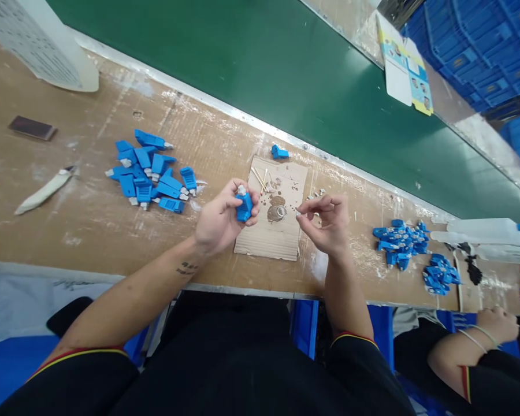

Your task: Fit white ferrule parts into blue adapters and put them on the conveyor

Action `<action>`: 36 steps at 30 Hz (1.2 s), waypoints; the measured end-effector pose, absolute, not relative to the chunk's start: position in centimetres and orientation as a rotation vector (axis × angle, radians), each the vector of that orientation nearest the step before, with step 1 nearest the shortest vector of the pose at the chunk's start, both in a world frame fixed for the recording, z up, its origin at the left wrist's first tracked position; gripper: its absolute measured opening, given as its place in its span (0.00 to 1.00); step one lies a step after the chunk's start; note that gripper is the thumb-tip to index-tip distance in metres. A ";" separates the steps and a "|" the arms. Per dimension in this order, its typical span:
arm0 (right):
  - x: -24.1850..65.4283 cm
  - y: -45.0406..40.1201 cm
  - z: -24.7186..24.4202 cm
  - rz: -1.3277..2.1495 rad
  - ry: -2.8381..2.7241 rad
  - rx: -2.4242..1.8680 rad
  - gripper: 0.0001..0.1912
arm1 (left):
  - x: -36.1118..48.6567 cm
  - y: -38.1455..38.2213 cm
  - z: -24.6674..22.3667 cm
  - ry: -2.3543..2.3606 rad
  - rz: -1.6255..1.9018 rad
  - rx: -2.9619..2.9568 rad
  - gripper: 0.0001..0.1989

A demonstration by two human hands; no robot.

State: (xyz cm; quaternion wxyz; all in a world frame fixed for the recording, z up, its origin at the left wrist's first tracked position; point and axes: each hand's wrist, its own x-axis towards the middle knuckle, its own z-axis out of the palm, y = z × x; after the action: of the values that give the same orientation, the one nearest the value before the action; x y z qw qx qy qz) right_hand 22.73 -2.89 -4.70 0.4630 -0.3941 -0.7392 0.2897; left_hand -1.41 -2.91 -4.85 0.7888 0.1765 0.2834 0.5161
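Note:
My left hand point(225, 216) is closed around a blue plastic part point(244, 208) with a small light-grey piece at its top. To its right, my right hand point(327, 222) pinches a tiny pale piece point(298, 214) between thumb and fingertips. A corrugated cardboard sheet point(271, 245) lies between and under the hands. On it are brown wet stains, a small round glass-like container point(280, 212) and several cotton swabs point(260, 179). Small pale bits point(318, 195) lie on the table just beyond my right hand.
Left is a pile of blue parts point(149, 173), with a wrapped blade point(45, 190) and dark block point(32, 127) farther out. One blue part point(279, 152) sits behind the cardboard. Right are more blue piles point(401, 242) and white bottles point(481, 231). A green belt point(242, 69) runs behind; a co-worker's arm point(463, 352) is right.

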 end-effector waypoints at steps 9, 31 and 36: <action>21.0 -4.2 -4.2 1.132 -1.387 -0.970 0.27 | -0.7 -3.5 -5.8 0.715 1.388 1.126 0.12; 19.7 -5.9 -3.4 0.895 -1.500 -1.220 0.21 | -0.7 -4.0 -6.7 0.672 1.538 1.557 0.17; 22.9 -3.1 -4.1 0.550 -2.037 -1.415 0.17 | -1.3 -2.4 -6.7 0.664 1.292 0.826 0.15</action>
State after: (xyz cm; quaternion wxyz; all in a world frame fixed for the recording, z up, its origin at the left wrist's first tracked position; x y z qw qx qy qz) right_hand 22.87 -3.06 -4.10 0.2959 -0.5319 -0.7660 0.2069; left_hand -1.33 -2.43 -6.72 0.6708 0.3668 0.2947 0.5733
